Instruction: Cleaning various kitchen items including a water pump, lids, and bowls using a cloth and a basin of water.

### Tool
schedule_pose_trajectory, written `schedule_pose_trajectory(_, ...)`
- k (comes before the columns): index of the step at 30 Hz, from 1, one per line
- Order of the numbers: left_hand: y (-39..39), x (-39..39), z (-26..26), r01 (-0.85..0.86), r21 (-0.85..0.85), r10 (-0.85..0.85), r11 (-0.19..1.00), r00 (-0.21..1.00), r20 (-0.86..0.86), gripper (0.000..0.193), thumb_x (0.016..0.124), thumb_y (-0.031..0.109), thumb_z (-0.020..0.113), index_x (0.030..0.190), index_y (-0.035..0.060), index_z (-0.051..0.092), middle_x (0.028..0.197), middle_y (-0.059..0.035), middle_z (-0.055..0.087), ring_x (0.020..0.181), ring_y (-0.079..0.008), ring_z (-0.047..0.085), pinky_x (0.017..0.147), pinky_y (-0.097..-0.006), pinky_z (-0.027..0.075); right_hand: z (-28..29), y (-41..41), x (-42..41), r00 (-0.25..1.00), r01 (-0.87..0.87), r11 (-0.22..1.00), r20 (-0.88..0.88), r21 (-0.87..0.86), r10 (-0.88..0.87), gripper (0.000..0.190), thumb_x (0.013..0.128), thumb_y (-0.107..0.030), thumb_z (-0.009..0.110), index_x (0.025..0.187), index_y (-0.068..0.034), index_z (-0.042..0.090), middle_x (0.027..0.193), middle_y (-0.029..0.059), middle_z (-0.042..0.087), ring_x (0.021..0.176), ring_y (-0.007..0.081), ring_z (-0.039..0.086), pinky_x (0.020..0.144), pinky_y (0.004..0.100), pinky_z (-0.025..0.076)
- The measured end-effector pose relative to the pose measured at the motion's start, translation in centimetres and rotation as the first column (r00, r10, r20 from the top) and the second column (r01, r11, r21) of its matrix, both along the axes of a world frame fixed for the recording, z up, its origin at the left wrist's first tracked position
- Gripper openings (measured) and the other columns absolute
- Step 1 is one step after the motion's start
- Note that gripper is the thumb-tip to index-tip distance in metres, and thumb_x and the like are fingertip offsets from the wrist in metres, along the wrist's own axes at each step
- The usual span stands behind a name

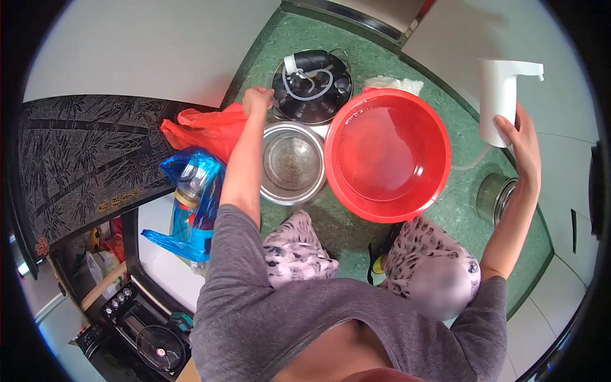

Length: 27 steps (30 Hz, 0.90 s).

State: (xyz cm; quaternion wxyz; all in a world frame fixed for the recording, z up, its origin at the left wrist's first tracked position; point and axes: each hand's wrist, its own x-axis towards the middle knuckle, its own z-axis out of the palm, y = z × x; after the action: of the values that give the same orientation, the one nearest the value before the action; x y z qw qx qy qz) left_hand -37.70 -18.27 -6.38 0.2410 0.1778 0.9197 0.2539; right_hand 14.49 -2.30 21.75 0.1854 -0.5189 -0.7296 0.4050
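My left hand [258, 100] has its fingers closed at the left rim of a dark round pan or lid [312, 107]; what it grips there is too small to tell. A black and white device with a clear tube [329, 86] lies on the dark round thing. Raised at the right, my right hand [520, 133] holds a white cylindrical pump dispenser [496, 102] with a spout; a tube runs from its base toward a red plastic basin [441, 157]. Water stands in the basin. A round metal pot [293, 160] sits left of it.
A red plastic bag [210, 129] and a blue bag [210, 176] around a clear container are at the left. A white cloth [396, 84] lies behind the basin. A metal container [491, 198] stands at the right. White walls bound the green floor [305, 28].
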Motion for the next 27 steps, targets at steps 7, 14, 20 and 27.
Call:
schedule_pose_trajectory(7, -0.7, -2.1, -2.6, 0.0, 0.081, -0.009, 0.997, 0.994, 0.105, 0.022, 0.081, 0.031, 0.075, 0.092, 0.0113, 0.076, 0.071, -0.0052, 0.072, 0.066, -0.0192, 0.071, 0.065, -0.0328, 0.055, -0.1, 0.0, -1.7, 0.999, -0.041, 0.999, 0.028, -0.011, 0.042, 0.07, 0.076, -0.045, 0.071, 0.125, 0.002, 0.057, 0.108, 0.0119, 0.065, 0.099, 0.0192, 0.061, 0.087, 0.0323, 0.046)
schedule_pose_trajectory(14, 9.3, 13.8, 17.8, 0.391, 0.835, -0.679, 0.386, 0.733, -0.03, 0.043, 0.095, 0.03, 0.063, 0.127, 0.0026, 0.061, 0.13, -0.01, 0.062, 0.121, -0.0197, 0.057, 0.1, -0.0318, 0.045, 2.1, 2.5, -6.6, 0.978, -0.2, 0.957, -0.013, 0.209, 0.207, 0.068, 0.076, -0.051, 0.073, 0.117, 0.002, 0.062, 0.102, 0.0132, 0.069, 0.093, 0.0174, 0.065, 0.083, 0.0308, 0.05)
schedule_pose_trajectory(20, 12.6, 21.2, 24.0, -0.222, 0.927, -0.833, 0.301, 0.412, 0.369, 0.056, 0.095, 0.036, 0.06, 0.136, 0.0011, 0.044, 0.133, -0.0123, 0.053, 0.127, -0.0239, 0.048, 0.113, -0.0451, 0.032, 4.0, 3.5, -15.2, 0.892, -0.398, 0.85, -0.071, 0.346, 0.446, 0.047, 0.091, -0.036, 0.062, 0.122, -0.001, 0.061, 0.109, 0.0115, 0.069, 0.1, 0.0222, 0.065, 0.087, 0.0358, 0.05)
schedule_pose_trajectory(27, 13.4, 17.4, 24.7, -0.444, 0.816, -0.741, 0.371, 0.388, 0.548, 0.056, 0.094, 0.046, 0.054, 0.13, 0.0038, 0.047, 0.12, -0.0165, 0.058, 0.113, -0.0345, 0.058, 0.099, -0.061, 0.047, -14.1, 14.1, -12.8, 0.927, -0.367, 0.93, -0.086, 0.003, 0.366, 0.032, 0.091, -0.036, 0.062, 0.102, -0.009, 0.075, 0.084, 0.0051, 0.072, 0.073, 0.0146, 0.063, 0.069, 0.0328, 0.05)
